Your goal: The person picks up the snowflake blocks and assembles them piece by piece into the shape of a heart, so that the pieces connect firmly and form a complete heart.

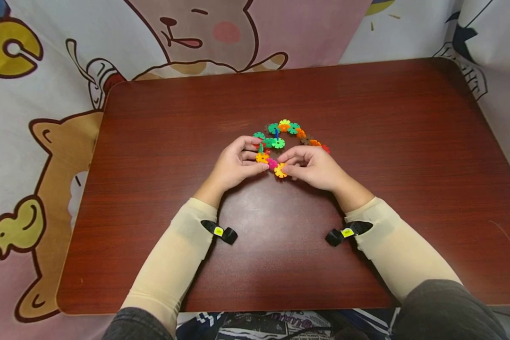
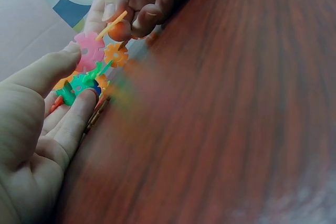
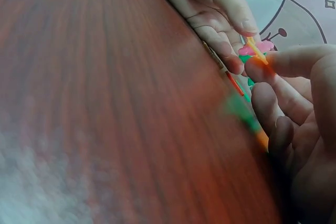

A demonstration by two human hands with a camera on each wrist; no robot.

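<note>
A chain of colourful notched discs lies in a loop on the table between the hands. My left hand (image 1: 239, 163) grips its near left part, by an orange-yellow disc (image 1: 261, 157) and a pink disc (image 1: 272, 164). In the left wrist view the thumb touches the pink disc (image 2: 89, 51), with green pieces (image 2: 80, 84) by the fingers. My right hand (image 1: 316, 167) pinches a yellow-orange disc (image 1: 281, 170) between thumb and forefinger; it adjoins the pink one. In the right wrist view this disc (image 3: 256, 51) is edge-on between the fingertips.
The brown table (image 1: 153, 264) has a patterned cloth (image 1: 8, 141) beyond its left and far edges. The chain's far part, with green discs (image 1: 294, 128) and orange ones, curves behind the hands to a red disc (image 1: 325, 148) by my right hand.
</note>
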